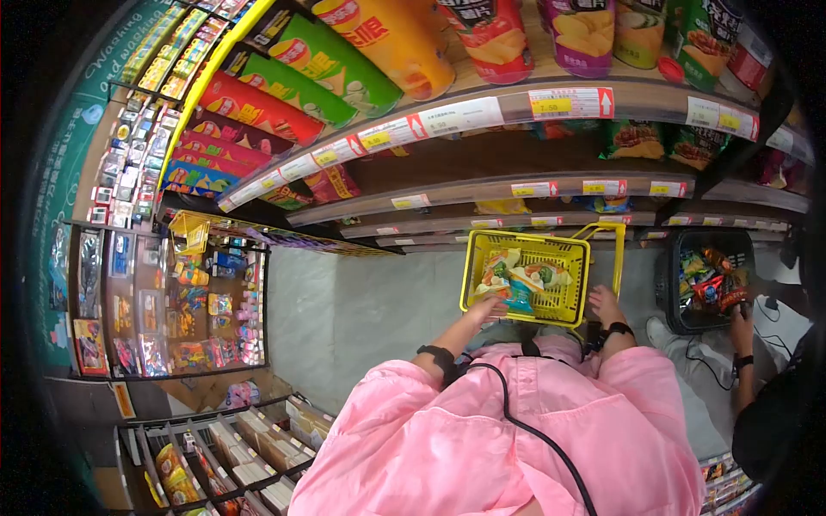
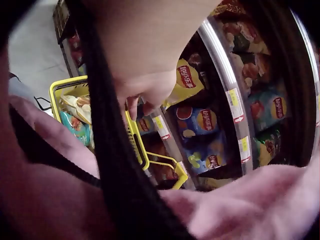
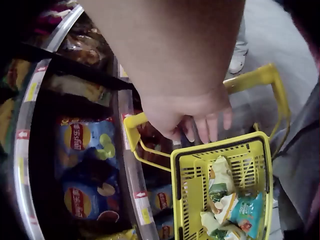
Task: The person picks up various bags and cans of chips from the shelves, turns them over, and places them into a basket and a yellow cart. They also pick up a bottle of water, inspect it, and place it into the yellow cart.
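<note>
A yellow shopping basket (image 1: pixel 527 242) stands on the floor before the shelves, with several snack packets (image 1: pixel 516 277) inside. My left hand (image 1: pixel 486 308) is at its near left corner. In the left wrist view a fingertip of the left hand (image 2: pixel 132 106) comes down onto the yellow rim (image 2: pixel 65 85), and the other fingers are hidden behind the palm. My right hand (image 1: pixel 605 303) hovers at the basket's near right corner, below the raised handle (image 1: pixel 618 249). Seen from the right wrist, the right hand (image 3: pixel 200 120) hangs with straight, loose fingers above the rim (image 3: pixel 220 150) and holds nothing.
Shelves of crisp tubes and bags (image 1: pixel 482 112) rise straight ahead. At the right another person's hand (image 1: pixel 742 322) reaches by a black basket (image 1: pixel 707 279) full of packets. A low snack display (image 1: pixel 172 301) stands at the left, with grey floor (image 1: pixel 361 318) between.
</note>
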A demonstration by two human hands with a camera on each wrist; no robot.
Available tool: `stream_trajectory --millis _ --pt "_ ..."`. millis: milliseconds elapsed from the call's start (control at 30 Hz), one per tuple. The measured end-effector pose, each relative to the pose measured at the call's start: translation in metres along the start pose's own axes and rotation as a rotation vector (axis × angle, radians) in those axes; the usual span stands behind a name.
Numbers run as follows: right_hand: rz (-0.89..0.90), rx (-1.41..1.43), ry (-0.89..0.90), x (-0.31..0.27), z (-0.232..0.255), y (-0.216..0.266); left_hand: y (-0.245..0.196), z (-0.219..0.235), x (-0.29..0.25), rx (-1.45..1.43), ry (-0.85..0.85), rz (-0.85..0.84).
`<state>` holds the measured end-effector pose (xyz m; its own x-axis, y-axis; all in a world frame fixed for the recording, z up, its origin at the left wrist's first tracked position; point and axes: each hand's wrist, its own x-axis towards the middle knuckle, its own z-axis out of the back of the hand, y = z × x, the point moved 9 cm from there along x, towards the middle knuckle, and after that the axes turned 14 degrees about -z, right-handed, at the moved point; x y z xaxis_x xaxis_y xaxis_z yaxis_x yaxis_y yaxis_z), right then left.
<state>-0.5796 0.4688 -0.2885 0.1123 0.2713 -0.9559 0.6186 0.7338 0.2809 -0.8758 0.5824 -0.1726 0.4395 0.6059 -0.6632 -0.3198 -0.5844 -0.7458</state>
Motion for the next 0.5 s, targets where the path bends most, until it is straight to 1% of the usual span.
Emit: stream_trajectory --millis 33,67,133,167,200,233,300,333,367,433,500 --pt "0.008 0.037 0.024 0.003 0.002 -0.003 -0.003 0.000 0.001 0.010 0.007 -0.012" --pt "0.014 0.073 0.046 0.005 0.006 -0.008 -0.009 0.001 0.002 -0.008 0.020 -0.072" --pt "0.009 0.108 0.076 -0.001 0.008 -0.010 -0.010 0.005 0.007 -0.071 0.009 -0.088" --pt "-0.025 0.125 0.058 0.001 0.007 -0.010 -0.013 0.007 0.012 -0.103 0.007 -0.101" --pt "-0.058 0.144 0.039 0.004 0.003 -0.009 -0.031 0.010 0.000 -0.118 -0.054 -0.095" --pt "-0.091 0.166 0.021 0.005 0.000 -0.009 -0.034 0.012 0.001 -0.175 -0.048 -0.099" --pt "-0.018 0.196 0.039 0.001 -0.007 0.000 -0.044 0.019 0.006 -0.277 -0.029 -0.108" --pt "0.012 0.219 0.040 0.002 -0.010 0.004 -0.042 0.022 0.016 -0.317 0.025 -0.153" --pt "0.044 0.246 0.042 0.004 -0.015 0.010 -0.033 0.029 0.024 -0.293 0.022 -0.154" --pt "0.071 0.259 0.013 0.005 -0.023 0.011 -0.038 0.040 0.018 -0.244 0.012 -0.150" --pt "0.091 0.261 -0.031 0.004 -0.030 0.006 -0.022 0.059 0.026 -0.254 0.091 -0.117"
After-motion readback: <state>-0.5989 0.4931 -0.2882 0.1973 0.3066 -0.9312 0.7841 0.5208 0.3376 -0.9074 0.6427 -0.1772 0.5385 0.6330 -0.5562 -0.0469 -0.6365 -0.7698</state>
